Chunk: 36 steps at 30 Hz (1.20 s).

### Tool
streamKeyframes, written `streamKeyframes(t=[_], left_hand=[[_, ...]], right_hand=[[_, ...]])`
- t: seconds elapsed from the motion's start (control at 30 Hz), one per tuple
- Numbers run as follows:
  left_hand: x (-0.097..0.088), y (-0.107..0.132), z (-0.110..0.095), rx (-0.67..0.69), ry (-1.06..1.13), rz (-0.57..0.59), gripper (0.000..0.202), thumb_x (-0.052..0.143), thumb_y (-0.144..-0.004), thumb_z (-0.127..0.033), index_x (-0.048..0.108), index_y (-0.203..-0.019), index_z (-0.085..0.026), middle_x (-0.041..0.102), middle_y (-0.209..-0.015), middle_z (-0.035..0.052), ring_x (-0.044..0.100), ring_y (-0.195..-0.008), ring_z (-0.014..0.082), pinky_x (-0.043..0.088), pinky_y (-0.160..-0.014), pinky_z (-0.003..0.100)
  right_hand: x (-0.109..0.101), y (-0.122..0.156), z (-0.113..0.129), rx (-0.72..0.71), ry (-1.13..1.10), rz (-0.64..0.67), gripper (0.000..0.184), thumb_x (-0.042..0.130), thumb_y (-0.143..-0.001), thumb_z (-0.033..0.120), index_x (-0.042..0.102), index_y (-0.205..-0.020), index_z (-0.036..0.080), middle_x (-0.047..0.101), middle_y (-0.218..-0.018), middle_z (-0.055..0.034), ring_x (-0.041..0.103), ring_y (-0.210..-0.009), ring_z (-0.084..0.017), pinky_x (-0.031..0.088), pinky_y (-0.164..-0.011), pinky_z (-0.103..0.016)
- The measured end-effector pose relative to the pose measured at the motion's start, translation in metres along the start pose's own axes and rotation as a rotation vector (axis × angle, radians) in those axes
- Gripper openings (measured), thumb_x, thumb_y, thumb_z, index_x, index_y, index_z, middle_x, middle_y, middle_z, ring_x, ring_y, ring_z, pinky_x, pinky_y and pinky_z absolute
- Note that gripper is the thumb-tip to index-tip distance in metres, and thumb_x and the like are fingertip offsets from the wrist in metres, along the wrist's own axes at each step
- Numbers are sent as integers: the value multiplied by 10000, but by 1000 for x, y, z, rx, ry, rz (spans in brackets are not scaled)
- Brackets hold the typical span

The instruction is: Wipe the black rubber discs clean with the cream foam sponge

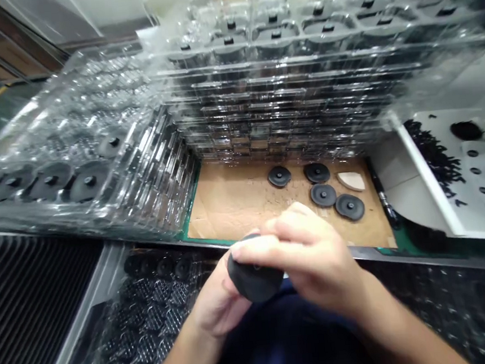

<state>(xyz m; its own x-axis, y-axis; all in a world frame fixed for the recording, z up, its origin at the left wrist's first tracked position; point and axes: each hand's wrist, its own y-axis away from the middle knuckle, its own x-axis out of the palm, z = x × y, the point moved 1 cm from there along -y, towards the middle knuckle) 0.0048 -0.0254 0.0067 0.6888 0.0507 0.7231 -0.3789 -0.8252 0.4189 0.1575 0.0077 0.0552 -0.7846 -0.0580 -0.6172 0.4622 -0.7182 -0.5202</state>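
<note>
Both my hands meet low in the middle of the view around one black round part (253, 274). My left hand (215, 306) cups it from below, fingers curled under it. My right hand (306, 255) lies over its top, fingers closed along its upper edge. Beyond them, on a brown cardboard sheet (231, 203), lie several more black round discs (323, 194) with a small hub in the middle, and a pale wedge-shaped piece (351, 181) beside them.
A tall stack of clear plastic trays (285, 93) with black discs stands behind the cardboard; another stack (75, 162) leans at the left. A white tray (471, 173) with small black bits sits at the right. A bag of black parts (152, 314) lies below left.
</note>
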Motion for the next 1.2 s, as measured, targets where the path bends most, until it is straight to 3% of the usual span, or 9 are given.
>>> streamKeyframes(t=[0.1, 0.2, 0.37, 0.47, 0.63, 0.77, 0.9, 1.2], left_hand=[[1, 25, 6, -3, 70, 107, 411, 792, -625, -162, 695, -1020, -223, 739, -1006, 18, 684, -896, 178, 504, -837, 264], [1, 50, 15, 10, 147, 142, 501, 833, -573, -233, 681, -1051, -244, 730, -1057, 35, 689, -910, 207, 523, -779, 263], [1, 80, 34, 7, 179, 159, 611, 851, -532, -318, 647, -1100, -225, 699, -1105, 56, 671, -939, 220, 526, -750, 254], [2, 89, 42, 35, 163, 251, 608, 818, -593, -327, 618, -1155, -215, 671, -1165, 78, 656, -998, 235, 515, -798, 262], [1, 94, 48, 95, 170, 281, 577, 791, -614, -380, 635, -1142, -206, 685, -1165, 67, 664, -1005, 225, 519, -814, 237], [-1, 93, 48, 165, 189, 195, 504, 765, -646, -383, 653, -1106, -208, 685, -1171, 53, 657, -1028, 222, 513, -864, 252], [-4, 85, 45, 224, 204, 109, 493, 762, -646, -386, 651, -1094, -212, 678, -1166, 56, 628, -1079, 246, 475, -948, 330], [-6, 44, 30, 220, 204, -90, 480, 785, -622, -371, 673, -1045, -172, 688, -1127, 95, 605, -1106, 257, 362, -1067, 397]], right_hand=[[-3, 19, -3, 206, -113, -81, 264, 443, -924, 154, 678, -1018, 232, 692, -890, -23, 609, -775, -137, 440, -673, -263], [-5, 60, 0, 472, -177, -180, 193, 537, -888, 257, 693, -1003, 249, 708, -948, -28, 642, -808, -167, 499, -665, -259], [11, 131, 18, 649, -300, 68, 259, 549, -863, 381, 724, -981, 229, 735, -950, -52, 682, -783, -202, 559, -670, -296], [18, 152, 29, 668, -347, 78, 285, 551, -854, 425, 733, -971, 240, 733, -997, -61, 686, -888, -236, 566, -758, -343], [18, 159, 40, 642, -362, 43, 299, 560, -845, 460, 737, -967, 254, 735, -991, -58, 681, -935, -251, 548, -841, -383], [18, 153, 41, 623, -396, 88, 279, 568, -843, 448, 735, -966, 261, 737, -991, -48, 685, -934, -244, 559, -822, -354], [21, 150, 36, 632, -417, 99, 256, 577, -842, 433, 733, -967, 273, 737, -991, -40, 683, -948, -243, 565, -801, -328], [33, 147, 4, 893, -429, 38, 330, 556, -822, 494, 732, -977, 261, 730, -1014, -37, 672, -932, -237, 553, -765, -287]])
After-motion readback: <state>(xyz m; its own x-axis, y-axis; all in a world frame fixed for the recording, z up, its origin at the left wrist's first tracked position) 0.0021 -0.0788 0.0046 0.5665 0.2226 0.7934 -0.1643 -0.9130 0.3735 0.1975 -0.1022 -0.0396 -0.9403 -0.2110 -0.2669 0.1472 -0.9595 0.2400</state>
